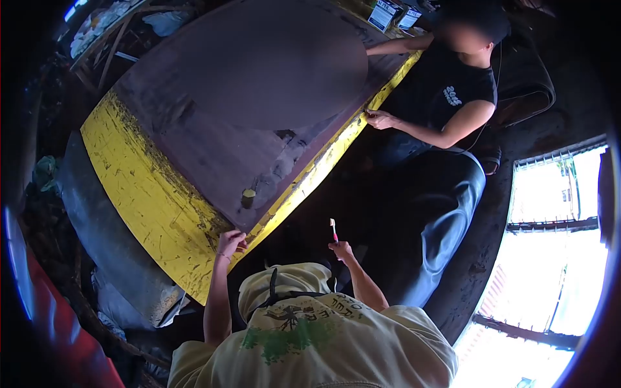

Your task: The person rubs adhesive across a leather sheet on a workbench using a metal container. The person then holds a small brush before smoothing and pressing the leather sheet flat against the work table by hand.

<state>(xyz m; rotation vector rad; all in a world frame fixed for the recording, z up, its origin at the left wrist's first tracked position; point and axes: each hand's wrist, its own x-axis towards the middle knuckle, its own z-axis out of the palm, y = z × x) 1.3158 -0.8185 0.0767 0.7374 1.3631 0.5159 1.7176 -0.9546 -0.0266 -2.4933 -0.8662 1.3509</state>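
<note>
A large dark panel with a scratched yellow border lies across the view. My left hand rests at its near corner, fingers curled together; whatever they may hold is too small to tell. My right hand is closed round the handle of a toothbrush, bristle end up, off to the right of the panel and apart from it. A small yellowish round object sits on the panel near that corner.
A co-worker in a dark sleeveless shirt sits at the panel's right side, one hand on its edge. Two small boxes stand at the far end. Rolled grey material lies left; a bright barred window is right.
</note>
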